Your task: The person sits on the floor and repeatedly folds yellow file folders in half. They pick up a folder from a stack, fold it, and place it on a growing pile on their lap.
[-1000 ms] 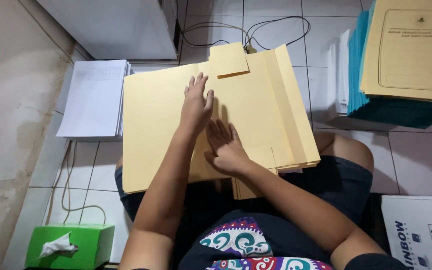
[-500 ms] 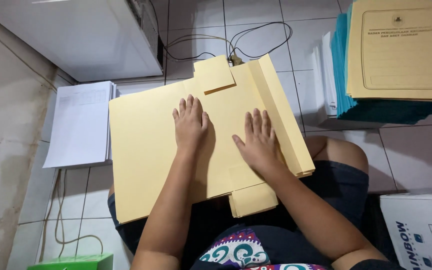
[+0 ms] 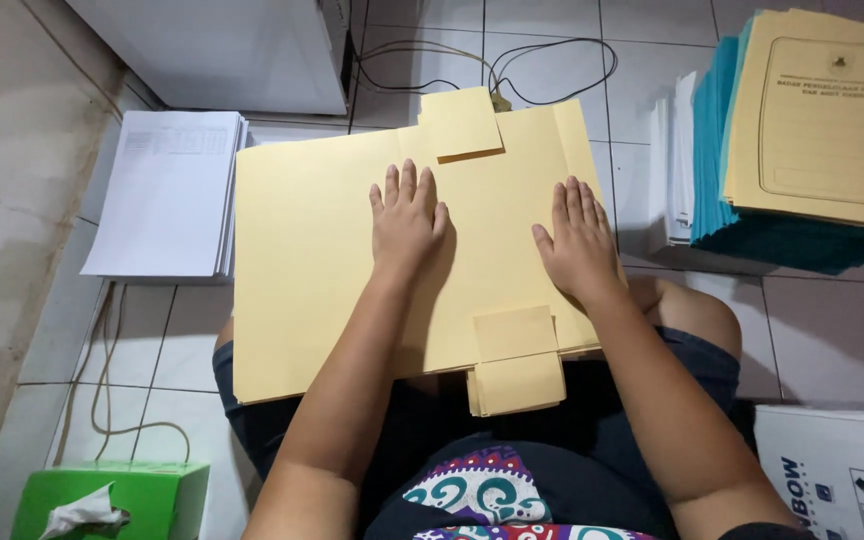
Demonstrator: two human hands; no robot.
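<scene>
fingers [image 3: 407,195] of the left hand [image 3: 407,225] spread a little and laid flat, palm down, near the middle of the frame on the manila folder [image 3: 302,270]; fingers [image 3: 577,205] of the right hand [image 3: 580,245] held close together and likewise flat, pressing near the folder's right edge, right of centre. nothing pinched, nothing gripped by either hand. folder lying open and wide across the lap, filling the centre of the frame, with a small square flap [image 3: 460,122] folded over at its top edge and two more flaps [image 3: 515,360] at the bottom edge, just below the right wrist. judged as a smoothing or creasing step: both palms bearing down to flatten the sheet along its folds. next move likely calling for even pressure drawn along the crease lines, or a lift of one side panel to fold it over, with the other palm pinning the sheet so as not to skew it on the lap. stack of white paper [image 3: 167,190] resting on the tiled floor [image 3: 832,340] at the upper left, just beside the folder's left edge; pile of finished folders [image 3: 817,110], yellow over teal, at the upper right; black cable [image 3: 512,70] looping at the top centre; green tissue box [image 3: 112,500] at the lower left corner; white cardboard box [image 3: 837,470] at the lower right.
</scene>
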